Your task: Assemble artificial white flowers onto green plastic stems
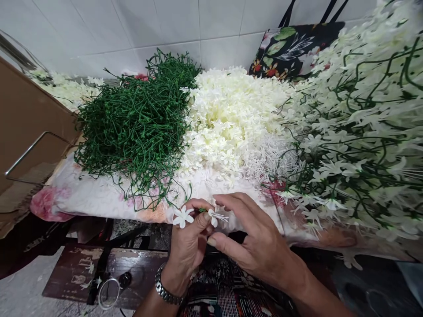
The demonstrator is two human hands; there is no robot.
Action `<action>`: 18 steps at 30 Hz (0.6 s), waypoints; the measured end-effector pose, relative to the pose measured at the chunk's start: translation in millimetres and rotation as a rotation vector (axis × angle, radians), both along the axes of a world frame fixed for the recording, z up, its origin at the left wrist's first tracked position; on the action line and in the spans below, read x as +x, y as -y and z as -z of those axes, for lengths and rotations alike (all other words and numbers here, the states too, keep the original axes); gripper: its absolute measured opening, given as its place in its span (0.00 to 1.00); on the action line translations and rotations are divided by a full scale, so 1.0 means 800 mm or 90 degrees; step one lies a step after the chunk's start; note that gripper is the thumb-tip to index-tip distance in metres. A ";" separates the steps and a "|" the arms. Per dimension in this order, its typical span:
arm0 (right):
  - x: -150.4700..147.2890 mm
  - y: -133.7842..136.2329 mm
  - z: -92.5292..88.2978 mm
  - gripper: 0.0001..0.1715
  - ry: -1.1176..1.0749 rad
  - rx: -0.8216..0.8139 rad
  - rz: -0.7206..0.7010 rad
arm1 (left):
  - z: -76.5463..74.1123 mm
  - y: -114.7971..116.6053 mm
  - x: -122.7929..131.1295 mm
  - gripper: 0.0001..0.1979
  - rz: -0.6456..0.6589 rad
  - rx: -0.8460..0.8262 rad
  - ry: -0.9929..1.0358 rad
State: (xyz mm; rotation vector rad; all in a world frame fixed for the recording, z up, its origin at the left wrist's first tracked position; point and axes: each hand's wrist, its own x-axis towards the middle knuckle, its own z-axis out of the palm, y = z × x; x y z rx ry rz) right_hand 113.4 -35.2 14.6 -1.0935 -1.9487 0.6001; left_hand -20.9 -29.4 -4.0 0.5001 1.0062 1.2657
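Observation:
My left hand (189, 240) is pinched on a small green stem with a white artificial flower (183, 216) at its tip. My right hand (254, 240) meets it from the right, fingertips closed on a small white blossom piece (216, 216) right at the stem's end. Just beyond both hands lie a tangled heap of green plastic stems (135, 123) and a heap of loose cream-white blossoms (231, 119). A metal watch sits on my left wrist.
The heaps rest on a floral cloth (76, 193) over a low surface. Finished white flower sprays (363, 132) pile up at right. A floral black bag (294, 48) leans on the tiled wall. A brown cardboard box (23, 114) stands left; a dark wooden board (99, 273) lies below.

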 end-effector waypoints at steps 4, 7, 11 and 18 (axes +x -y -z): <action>-0.005 0.000 0.001 0.07 -0.003 0.043 0.029 | 0.000 0.003 0.003 0.11 -0.018 0.049 -0.050; -0.005 0.002 0.005 0.07 -0.021 0.039 0.046 | 0.002 0.004 0.006 0.11 -0.034 0.082 -0.114; -0.005 0.003 0.008 0.06 -0.054 0.015 0.059 | 0.007 0.006 0.007 0.09 -0.048 0.101 -0.144; -0.002 0.000 0.010 0.01 -0.086 -0.070 0.051 | 0.008 0.007 0.007 0.06 -0.030 0.105 -0.172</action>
